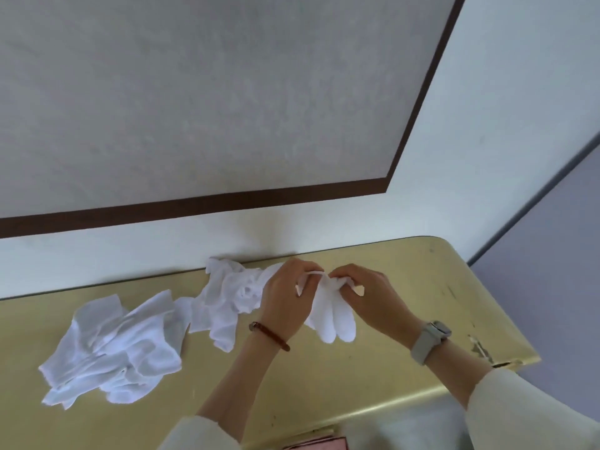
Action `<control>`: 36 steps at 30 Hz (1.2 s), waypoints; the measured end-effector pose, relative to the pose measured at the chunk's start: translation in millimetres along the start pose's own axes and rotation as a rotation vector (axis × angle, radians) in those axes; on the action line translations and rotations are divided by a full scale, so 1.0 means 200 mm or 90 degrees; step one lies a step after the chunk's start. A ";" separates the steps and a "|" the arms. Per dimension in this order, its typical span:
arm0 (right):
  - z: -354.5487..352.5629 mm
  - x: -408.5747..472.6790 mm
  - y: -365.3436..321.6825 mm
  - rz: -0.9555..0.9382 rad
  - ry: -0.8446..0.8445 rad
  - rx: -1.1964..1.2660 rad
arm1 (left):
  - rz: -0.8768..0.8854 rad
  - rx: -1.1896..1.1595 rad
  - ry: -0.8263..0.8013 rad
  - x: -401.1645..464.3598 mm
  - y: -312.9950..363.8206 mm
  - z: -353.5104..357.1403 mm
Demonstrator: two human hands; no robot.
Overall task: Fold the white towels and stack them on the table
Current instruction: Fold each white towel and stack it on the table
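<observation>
One white towel [331, 315] hangs lengthwise from both hands above the table [373, 378], its top edge pinched by the left hand [285, 298] and the right hand [367, 295], close together, equally near. Several loose towels [130, 339] lie crumpled on the table to the left, nearer the left hand; none looks folded yet.

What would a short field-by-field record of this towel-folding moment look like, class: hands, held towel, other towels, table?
left hand: pinches the top edge of the held towel
right hand: pinches the same edge, close beside the left
held towel: white, hanging down above the table
loose towels: white, crumpled, unfolded, to the left
folded stack: none visible
table: yellowish top, chipped right edge
</observation>
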State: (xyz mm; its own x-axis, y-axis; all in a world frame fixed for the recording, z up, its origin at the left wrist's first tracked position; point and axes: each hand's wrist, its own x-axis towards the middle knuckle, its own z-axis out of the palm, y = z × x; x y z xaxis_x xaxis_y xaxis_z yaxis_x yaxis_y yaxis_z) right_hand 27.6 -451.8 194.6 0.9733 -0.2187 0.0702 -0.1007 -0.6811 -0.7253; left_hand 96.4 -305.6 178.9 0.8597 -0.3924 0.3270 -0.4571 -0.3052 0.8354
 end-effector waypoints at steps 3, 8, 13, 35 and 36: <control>-0.20 0.01 0.21 0.015 0.083 -0.060 | 0.011 0.018 0.018 0.13 0.12 0.18; -0.49 0.04 0.60 0.059 -0.075 -0.130 | -0.014 0.083 0.014 0.25 0.25 0.52; -0.73 0.18 0.95 0.083 -0.163 -0.195 | -0.086 0.186 0.075 0.40 0.31 0.81; -0.90 -0.03 1.53 -0.193 0.039 -0.319 | -0.154 0.182 0.072 -0.12 0.09 1.10; -0.84 -0.11 1.59 -0.160 0.000 -0.317 | -0.180 0.191 0.037 -0.23 0.02 1.14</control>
State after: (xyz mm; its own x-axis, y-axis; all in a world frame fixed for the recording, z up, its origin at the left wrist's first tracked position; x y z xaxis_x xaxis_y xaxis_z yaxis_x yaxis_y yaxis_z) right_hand -60.9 -780.7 76.5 0.9801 -0.0069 0.1985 0.0490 -0.9601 -0.2755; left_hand 3.1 -486.3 67.8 0.9683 -0.2102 0.1353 -0.2405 -0.6367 0.7327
